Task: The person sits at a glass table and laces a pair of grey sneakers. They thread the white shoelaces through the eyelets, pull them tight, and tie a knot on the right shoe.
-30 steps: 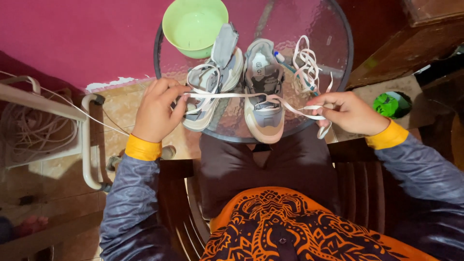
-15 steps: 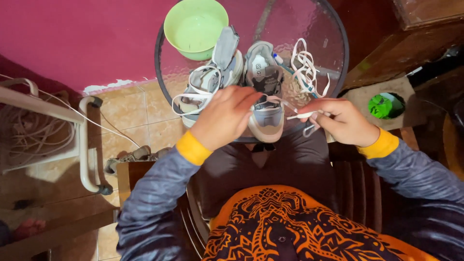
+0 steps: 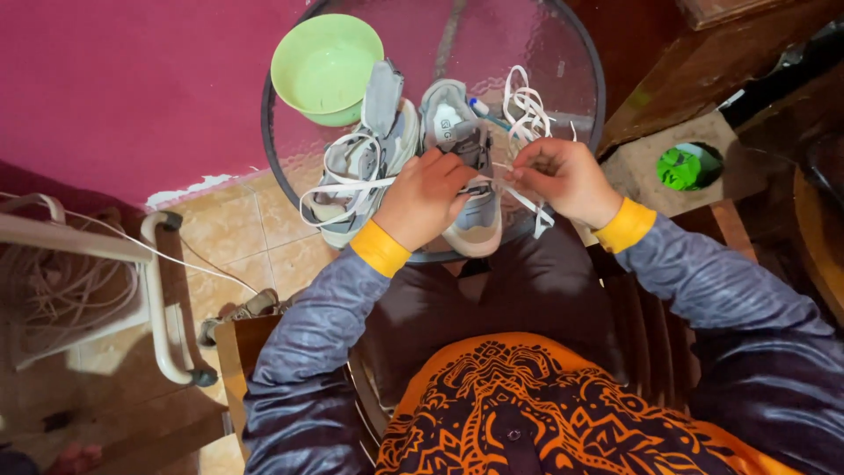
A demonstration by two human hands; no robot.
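Two grey sneakers stand on a round glass table (image 3: 563, 53). The right sneaker (image 3: 462, 149) is under my hands. My left hand (image 3: 422, 198) rests on its upper and pinches the white shoelace (image 3: 527, 198). My right hand (image 3: 563, 180) grips the same lace just to the right of the shoe. The left sneaker (image 3: 365, 163) has its tongue pulled up and loose lace loops hanging over its side. A bundle of white lace (image 3: 526, 110) lies beyond my right hand.
A light green plastic bowl (image 3: 325, 66) sits at the table's far left. A white metal frame (image 3: 158, 290) with cords stands on the tiled floor at left. Dark wooden furniture (image 3: 703, 53) and a green object (image 3: 686, 167) are at right. I sit on a wooden chair.
My left hand moved from the left sneaker across to the right sneaker. My right hand drew in from the far right, and both hands now meet over that shoe's lace.
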